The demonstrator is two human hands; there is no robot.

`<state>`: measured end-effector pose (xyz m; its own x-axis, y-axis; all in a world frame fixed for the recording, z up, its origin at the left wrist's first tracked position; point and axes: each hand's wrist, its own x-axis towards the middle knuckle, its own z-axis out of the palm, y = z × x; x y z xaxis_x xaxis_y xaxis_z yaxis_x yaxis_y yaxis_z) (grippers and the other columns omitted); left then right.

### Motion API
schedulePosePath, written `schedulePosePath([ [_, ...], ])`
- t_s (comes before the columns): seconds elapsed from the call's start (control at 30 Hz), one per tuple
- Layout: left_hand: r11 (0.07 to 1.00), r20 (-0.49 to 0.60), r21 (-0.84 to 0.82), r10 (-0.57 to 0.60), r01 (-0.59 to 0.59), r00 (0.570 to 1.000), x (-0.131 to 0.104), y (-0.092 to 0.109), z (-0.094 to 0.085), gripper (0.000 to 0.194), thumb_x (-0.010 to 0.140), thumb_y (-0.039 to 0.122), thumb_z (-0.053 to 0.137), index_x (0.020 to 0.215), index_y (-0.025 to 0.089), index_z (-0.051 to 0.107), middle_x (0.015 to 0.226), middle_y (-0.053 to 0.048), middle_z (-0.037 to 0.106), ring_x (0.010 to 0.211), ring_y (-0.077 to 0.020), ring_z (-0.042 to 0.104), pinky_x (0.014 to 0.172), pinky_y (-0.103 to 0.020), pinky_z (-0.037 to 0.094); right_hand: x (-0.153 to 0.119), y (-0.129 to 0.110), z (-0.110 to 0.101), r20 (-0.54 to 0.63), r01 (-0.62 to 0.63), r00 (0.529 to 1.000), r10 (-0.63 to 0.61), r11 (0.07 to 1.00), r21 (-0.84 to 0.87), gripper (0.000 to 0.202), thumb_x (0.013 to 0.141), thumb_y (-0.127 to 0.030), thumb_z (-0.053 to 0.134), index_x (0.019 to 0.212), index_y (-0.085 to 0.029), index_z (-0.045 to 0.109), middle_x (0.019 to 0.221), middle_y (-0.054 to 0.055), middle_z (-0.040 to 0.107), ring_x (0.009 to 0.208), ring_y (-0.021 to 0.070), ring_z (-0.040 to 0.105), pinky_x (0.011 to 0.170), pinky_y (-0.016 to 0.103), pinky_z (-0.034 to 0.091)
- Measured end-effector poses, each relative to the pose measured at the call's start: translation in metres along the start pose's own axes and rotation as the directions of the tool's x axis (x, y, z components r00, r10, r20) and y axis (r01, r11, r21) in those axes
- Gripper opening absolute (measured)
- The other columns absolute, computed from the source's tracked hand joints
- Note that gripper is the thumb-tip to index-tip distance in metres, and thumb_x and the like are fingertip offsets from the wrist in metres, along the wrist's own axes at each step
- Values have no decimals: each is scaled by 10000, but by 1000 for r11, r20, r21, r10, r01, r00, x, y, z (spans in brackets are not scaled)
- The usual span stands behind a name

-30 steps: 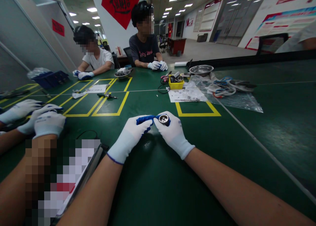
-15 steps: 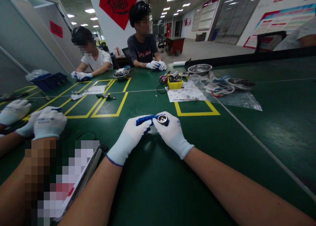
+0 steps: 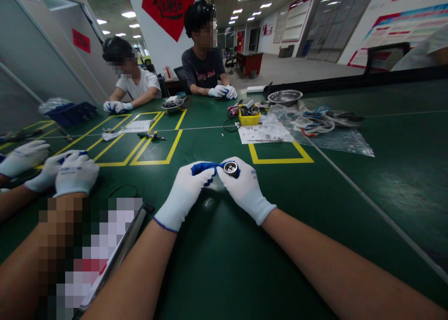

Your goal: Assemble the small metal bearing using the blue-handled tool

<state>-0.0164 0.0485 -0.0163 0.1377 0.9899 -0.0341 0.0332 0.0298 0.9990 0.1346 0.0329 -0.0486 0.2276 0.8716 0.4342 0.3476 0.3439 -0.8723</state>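
A small round dark part (image 3: 231,169) with a silvery rim and holes in its face points upward in my right hand (image 3: 244,184), whose gloved fingers wrap round it. Just to the left, my left hand (image 3: 191,187), also in a white glove with blue fingertips, has its fingers curled closed and touching my right fingertips. Whatever the left fingers may pinch is too small or hidden to make out. Both hands are above the green table (image 3: 217,264).
Ahead lie a yellow bin (image 3: 249,119) of parts, a metal bowl (image 3: 284,97), a plastic bag (image 3: 353,140) and gloves (image 3: 317,124). A screwdriver-like tool (image 3: 152,136) lies left of centre. Other people's gloved hands (image 3: 77,173) are at the left; two people sit opposite.
The view has shifted slightly. My hands keep nearly the same pose around the round part, and the co-worker's hands at the left have moved a little right.
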Motion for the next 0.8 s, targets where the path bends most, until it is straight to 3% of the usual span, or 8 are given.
schedulePosePath([
  [0.23, 969, 43, -196, -146, 151, 988, 2, -3, -2, 380, 610, 337, 946, 873, 121, 779, 790, -67, 759, 688, -162, 674, 717, -303, 552, -3, 0, -1, 32, 139, 990, -140, 990, 17, 241, 839, -301, 685, 1058, -218, 745, 1092, 89, 798, 1057, 268, 747, 1015, 455, 570],
  [0.47, 948, 91, -246, -185, 202, 979, 2, 2, 0, 317, 612, 297, 943, 796, 121, 755, 723, -50, 740, 649, -156, 671, 675, -283, 556, -5, -1, -1, 34, 204, 978, -204, 979, 5, 175, 871, -298, 676, 1002, -208, 748, 1000, 85, 786, 968, 258, 754, 937, 433, 596],
  [0.8, 955, 145, -221, -168, 198, 975, 1, 5, -1, 277, 621, 301, 914, 773, 133, 754, 680, -33, 705, 623, -142, 632, 639, -271, 537, -6, -3, -4, 42, 195, 980, -195, 981, 4, 119, 888, -304, 663, 953, -222, 721, 958, 73, 767, 930, 251, 743, 896, 420, 598],
])
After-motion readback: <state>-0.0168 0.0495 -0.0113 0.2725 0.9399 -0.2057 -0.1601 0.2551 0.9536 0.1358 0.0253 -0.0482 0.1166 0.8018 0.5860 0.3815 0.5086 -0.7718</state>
